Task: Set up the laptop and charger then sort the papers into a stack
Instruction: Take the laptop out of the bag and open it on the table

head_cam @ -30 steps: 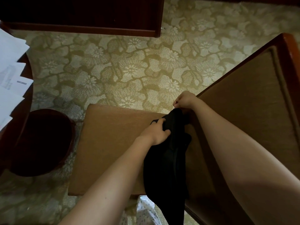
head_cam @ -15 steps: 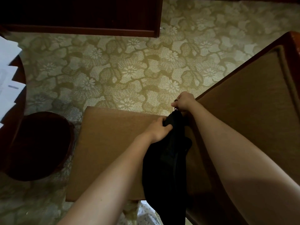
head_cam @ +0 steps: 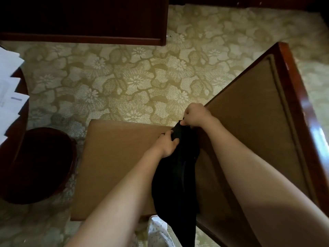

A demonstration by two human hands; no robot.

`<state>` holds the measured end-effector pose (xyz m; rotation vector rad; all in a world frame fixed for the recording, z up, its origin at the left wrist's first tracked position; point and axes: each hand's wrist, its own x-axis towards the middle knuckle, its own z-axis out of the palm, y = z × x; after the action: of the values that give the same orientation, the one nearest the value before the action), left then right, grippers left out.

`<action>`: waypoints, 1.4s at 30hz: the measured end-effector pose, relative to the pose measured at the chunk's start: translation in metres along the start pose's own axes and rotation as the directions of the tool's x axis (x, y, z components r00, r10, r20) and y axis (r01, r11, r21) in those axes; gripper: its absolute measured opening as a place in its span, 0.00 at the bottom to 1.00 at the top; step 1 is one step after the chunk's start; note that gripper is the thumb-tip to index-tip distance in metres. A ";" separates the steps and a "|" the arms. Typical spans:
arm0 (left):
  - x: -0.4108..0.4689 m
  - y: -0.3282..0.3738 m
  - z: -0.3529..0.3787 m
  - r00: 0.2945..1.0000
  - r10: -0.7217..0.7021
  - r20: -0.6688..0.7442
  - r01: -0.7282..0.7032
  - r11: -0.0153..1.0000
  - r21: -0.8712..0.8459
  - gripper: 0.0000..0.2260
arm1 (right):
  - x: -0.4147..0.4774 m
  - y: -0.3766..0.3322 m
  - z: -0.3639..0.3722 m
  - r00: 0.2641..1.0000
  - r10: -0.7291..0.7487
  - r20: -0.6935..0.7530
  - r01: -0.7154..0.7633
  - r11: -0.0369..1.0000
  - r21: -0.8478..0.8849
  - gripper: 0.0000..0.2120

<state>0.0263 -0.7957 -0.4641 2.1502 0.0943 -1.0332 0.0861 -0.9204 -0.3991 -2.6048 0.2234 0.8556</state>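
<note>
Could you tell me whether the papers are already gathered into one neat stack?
No, the papers lie fanned out with staggered corners on the table.

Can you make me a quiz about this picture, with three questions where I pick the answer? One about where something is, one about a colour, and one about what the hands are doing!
1. Where are the white paper sheets?
A. on the chair
B. on the dark wooden table at the left
C. on the carpet

2. What colour is the soft fabric bag on the tan cushioned chair seat?
A. red
B. white
C. black

3. What are the two hands doing?
A. both grip the bag
B. both lie flat
C. one holds a paper

Answers:
1 B, the sheets overlap the table's edge.
2 C, the bag is black all over.
3 A, the left hand and the right hand curl round the bag's top.
</note>
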 end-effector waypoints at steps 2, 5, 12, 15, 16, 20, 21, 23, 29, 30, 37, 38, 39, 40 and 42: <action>-0.009 -0.005 -0.001 1.000 -0.001 0.025 0.000 0.999 0.039 0.25 | -0.015 0.000 0.007 0.999 -0.003 -0.035 0.002 1.000 -0.018 0.07; -0.021 -0.013 -0.002 0.999 0.006 0.049 -0.010 0.996 0.087 0.25 | -0.035 0.006 0.022 0.998 0.035 -0.050 -0.032 0.998 0.059 0.09; -0.046 -0.018 0.006 0.999 0.025 0.042 -0.031 0.991 0.132 0.26 | -0.085 0.020 0.065 0.999 0.032 -0.003 -0.031 0.988 0.150 0.05; -0.056 -0.017 0.009 0.998 0.051 0.034 -0.056 0.989 0.138 0.26 | -0.099 0.019 0.072 0.999 0.050 -0.016 -0.048 0.991 0.123 0.07; -0.060 -0.016 0.010 0.998 0.062 0.029 -0.065 0.987 0.145 0.26 | -0.103 0.019 0.073 0.998 0.059 -0.025 -0.056 0.993 0.105 0.08; -0.075 -0.014 0.019 0.994 0.108 0.022 -0.110 0.980 0.166 0.25 | -0.118 0.013 0.083 0.993 0.079 -0.092 -0.081 0.997 -0.018 0.10; -0.079 -0.013 0.022 0.992 0.126 0.028 -0.129 0.977 0.172 0.24 | -0.121 0.012 0.088 0.989 0.084 -0.123 -0.090 0.995 -0.042 0.10; -0.085 -0.012 0.027 0.983 0.173 0.061 -0.182 0.960 0.213 0.23 | -0.127 0.011 0.096 0.982 0.089 -0.163 -0.105 0.991 -0.088 0.10; -0.094 -0.014 0.034 0.983 0.139 0.119 -0.183 0.761 0.622 0.21 | -0.153 0.018 0.124 0.982 -0.065 -0.176 -0.003 0.933 -0.360 0.19; -0.096 -0.016 0.035 0.986 0.121 0.118 -0.169 0.734 0.658 0.21 | -0.159 0.021 0.131 0.985 -0.084 -0.153 0.018 0.922 -0.386 0.20; -0.112 -0.018 0.048 0.979 0.103 0.173 -0.199 0.622 0.757 0.16 | -0.183 0.027 0.155 0.980 -0.080 -0.182 0.010 0.935 -0.354 0.15; -0.114 -0.019 0.051 0.977 0.104 0.188 -0.212 0.603 0.769 0.17 | -0.187 0.027 0.156 0.979 -0.073 -0.190 0.004 0.940 -0.340 0.15; -0.115 -0.020 0.053 0.974 0.103 0.202 -0.224 0.590 0.776 0.19 | -0.191 0.029 0.156 0.977 -0.061 -0.203 -0.007 0.947 -0.321 0.15; -0.117 -0.021 0.055 0.971 0.104 0.216 -0.235 0.587 0.775 0.19 | -0.195 0.032 0.159 0.971 -0.056 -0.231 -0.014 0.957 -0.291 0.14; -0.120 -0.022 0.058 0.961 0.106 0.254 -0.265 0.608 0.748 0.20 | -0.203 0.039 0.166 0.953 -0.048 -0.300 -0.021 0.975 -0.223 0.12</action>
<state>-0.1005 -0.7891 -0.4164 2.7167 -0.8140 -1.2884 -0.1763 -0.8824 -0.4124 -2.9414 0.2025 0.4937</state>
